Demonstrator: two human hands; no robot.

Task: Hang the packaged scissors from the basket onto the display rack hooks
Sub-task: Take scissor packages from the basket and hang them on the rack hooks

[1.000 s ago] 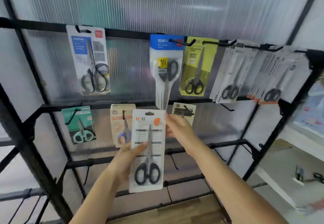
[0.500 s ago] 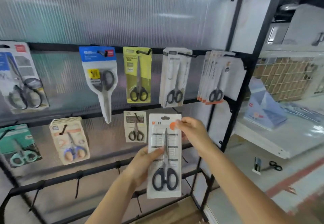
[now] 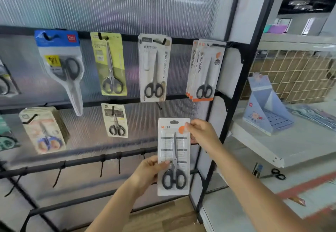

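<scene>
Both hands hold the pack (image 3: pixel 173 156) upright, below the hook (image 3: pixel 159 105): right hand (image 3: pixel 201 134) pinches its top corner, left hand (image 3: pixel 151 170) its middle edge. Lift it, aligning its slot with the hook tip.

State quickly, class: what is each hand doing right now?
Left hand: holds the scissors pack by its lower left edge.
Right hand: pinches the pack's top right corner.

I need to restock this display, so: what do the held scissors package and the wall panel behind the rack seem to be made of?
Held scissors package: seemingly white printed card under a clear plastic blister, glossy glints over the scissors. Wall panel: likely translucent ribbed plastic sheet, fine vertical flutes with light glowing through.
</scene>
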